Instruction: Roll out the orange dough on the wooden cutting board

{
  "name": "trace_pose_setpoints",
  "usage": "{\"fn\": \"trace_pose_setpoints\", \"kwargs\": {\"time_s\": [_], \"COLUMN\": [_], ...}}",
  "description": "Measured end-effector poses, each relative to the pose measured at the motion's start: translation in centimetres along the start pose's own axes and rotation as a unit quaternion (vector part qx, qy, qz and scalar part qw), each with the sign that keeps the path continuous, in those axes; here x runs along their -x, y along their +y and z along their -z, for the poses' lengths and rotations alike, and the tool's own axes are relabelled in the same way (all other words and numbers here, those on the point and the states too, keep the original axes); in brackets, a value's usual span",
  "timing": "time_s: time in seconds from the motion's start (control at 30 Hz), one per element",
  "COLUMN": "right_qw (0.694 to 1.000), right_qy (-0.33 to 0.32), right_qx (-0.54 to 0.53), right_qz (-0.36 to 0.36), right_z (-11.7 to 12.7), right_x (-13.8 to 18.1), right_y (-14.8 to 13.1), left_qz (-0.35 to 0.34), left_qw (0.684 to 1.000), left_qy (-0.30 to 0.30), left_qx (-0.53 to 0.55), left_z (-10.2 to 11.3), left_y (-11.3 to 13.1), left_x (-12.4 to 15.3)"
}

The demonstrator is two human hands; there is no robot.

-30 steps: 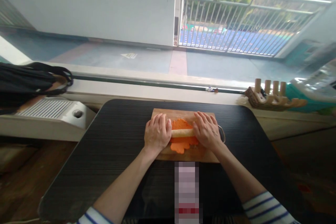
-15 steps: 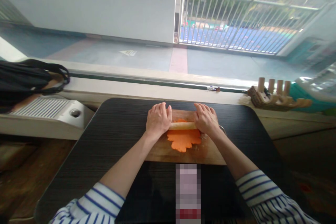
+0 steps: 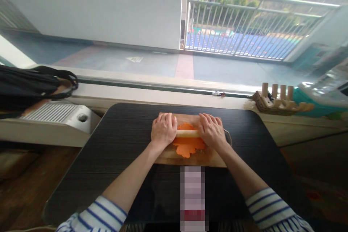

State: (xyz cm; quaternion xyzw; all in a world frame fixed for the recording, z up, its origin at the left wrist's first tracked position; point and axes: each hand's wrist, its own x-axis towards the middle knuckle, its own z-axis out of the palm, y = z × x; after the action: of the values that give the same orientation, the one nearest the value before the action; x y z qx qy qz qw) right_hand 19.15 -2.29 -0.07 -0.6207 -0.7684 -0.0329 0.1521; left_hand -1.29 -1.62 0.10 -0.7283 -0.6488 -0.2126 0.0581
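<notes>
A pale wooden rolling pin lies across a flattened orange sheet of dough on a wooden board. My left hand presses down on the pin's left end, fingers curled over it. My right hand covers the pin's right end the same way. Only the short middle stretch of the pin shows between the two hands. The board rests on a black table.
A wooden peg rack sits on the sill at the right. A white ribbed appliance and a black bag stand at the left. A window and balcony railing lie beyond the table.
Both hands pushed the pin to the far edge of the dough half a second ago and have now drawn it back toward the dough's middle.
</notes>
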Motion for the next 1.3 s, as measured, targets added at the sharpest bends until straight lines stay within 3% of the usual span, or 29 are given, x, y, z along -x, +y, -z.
{"fn": "trace_pose_setpoints", "kwargs": {"time_s": [0.17,0.3,0.4,0.83,1.3], "right_qw": [0.999,0.996,0.995,0.999,0.997], "right_qy": [0.022,0.037,0.041,-0.023,-0.068], "right_qx": [0.012,0.005,0.002,0.030,0.014], "right_qz": [0.041,0.079,0.090,0.024,-0.016], "right_z": [0.5,1.0,1.1,0.9,0.1], "right_x": [4.5,7.6,8.3,1.9,-2.7], "right_y": [-0.6,-1.1,-1.1,-0.6,0.3], "left_qz": [-0.060,-0.089,-0.088,-0.021,0.006], "left_qw": [0.997,0.995,0.996,0.999,1.000], "left_qy": [0.047,0.040,0.034,0.014,0.005], "left_qx": [-0.004,-0.007,-0.003,0.025,0.013], "left_z": [0.6,1.2,1.3,-0.2,-0.9], "left_y": [0.1,0.0,-0.1,0.1,0.0], "left_x": [4.0,6.9,7.6,2.1,-2.1]}}
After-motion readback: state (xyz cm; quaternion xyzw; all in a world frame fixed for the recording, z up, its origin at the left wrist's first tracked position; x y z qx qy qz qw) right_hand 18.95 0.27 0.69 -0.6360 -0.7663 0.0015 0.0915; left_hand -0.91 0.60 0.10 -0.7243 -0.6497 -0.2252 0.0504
